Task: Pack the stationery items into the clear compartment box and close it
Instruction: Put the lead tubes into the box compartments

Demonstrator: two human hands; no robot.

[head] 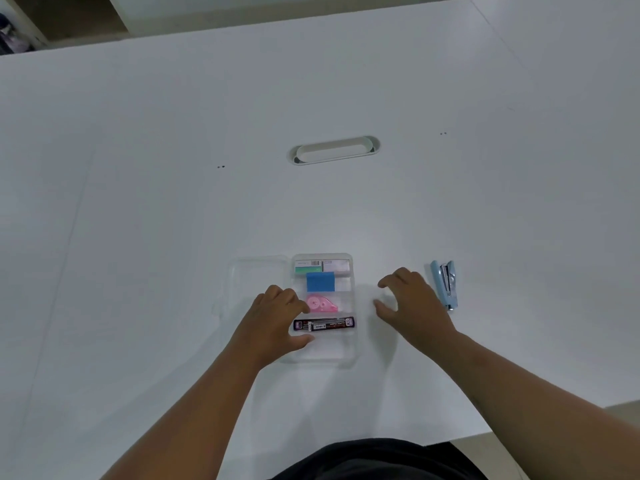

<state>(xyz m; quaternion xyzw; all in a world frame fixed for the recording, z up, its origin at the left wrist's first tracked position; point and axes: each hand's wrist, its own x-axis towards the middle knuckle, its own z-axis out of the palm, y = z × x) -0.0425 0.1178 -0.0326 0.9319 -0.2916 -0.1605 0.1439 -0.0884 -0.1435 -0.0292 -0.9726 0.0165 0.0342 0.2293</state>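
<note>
My left hand [277,317] rests on the open box [323,355], fingers curled, gripping nothing; right hand [412,303] spread, empty — stapler [446,284] at three o'clock (unpacked).

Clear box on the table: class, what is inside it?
Inside the clear box: small staple boxes, a blue pad, a pink tape dispenser and a black lead case. The left hand covers its left edge.
</note>
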